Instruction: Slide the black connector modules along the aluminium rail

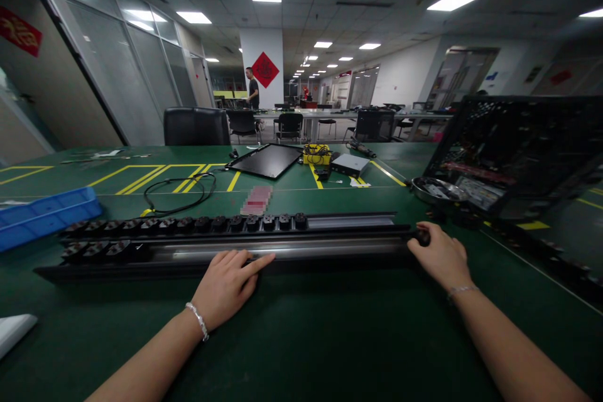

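Note:
A long black power strip housing (301, 245) lies across the green table, with a row of black socket modules (188, 224) set in its left half and a bare metal channel on the right. My left hand (228, 286) rests flat on the housing's front edge near the middle, fingers stretched out. My right hand (440, 254) grips the housing's right end, fingers curled round it.
A blue plastic bin (44, 213) stands at the left. An open black computer case (513, 151) and a metal dish (436, 190) sit at the right. A black cable loop (181, 191), a dark panel (266, 160) and a yellow box (316, 154) lie farther back. A person stands far off.

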Action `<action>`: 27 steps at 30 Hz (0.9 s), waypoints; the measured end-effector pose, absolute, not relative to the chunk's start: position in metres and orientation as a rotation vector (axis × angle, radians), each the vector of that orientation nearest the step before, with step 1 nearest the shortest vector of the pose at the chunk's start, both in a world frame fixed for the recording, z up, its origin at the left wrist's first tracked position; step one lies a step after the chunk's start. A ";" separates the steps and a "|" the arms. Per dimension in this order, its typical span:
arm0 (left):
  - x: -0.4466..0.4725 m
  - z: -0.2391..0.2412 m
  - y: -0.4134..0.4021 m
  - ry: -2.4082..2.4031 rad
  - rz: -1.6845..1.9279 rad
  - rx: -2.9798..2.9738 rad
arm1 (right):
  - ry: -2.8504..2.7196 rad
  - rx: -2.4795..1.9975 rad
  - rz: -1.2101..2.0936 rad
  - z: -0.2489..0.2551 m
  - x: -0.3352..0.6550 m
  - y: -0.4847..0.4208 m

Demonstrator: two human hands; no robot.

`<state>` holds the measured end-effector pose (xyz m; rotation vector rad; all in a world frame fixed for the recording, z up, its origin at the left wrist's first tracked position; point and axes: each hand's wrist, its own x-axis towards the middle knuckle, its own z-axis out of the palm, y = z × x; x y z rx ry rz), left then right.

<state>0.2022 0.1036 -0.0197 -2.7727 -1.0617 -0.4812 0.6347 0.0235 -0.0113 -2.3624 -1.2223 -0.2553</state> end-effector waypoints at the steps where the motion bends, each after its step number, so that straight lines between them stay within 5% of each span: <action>1: 0.202 -0.020 0.104 -1.061 -0.483 -2.772 | -1.224 -2.362 -0.257 -0.011 0.635 0.023; 27: 0.203 -0.017 0.102 -1.065 -0.507 -2.760 | -1.216 -2.356 -0.265 -0.010 0.637 0.022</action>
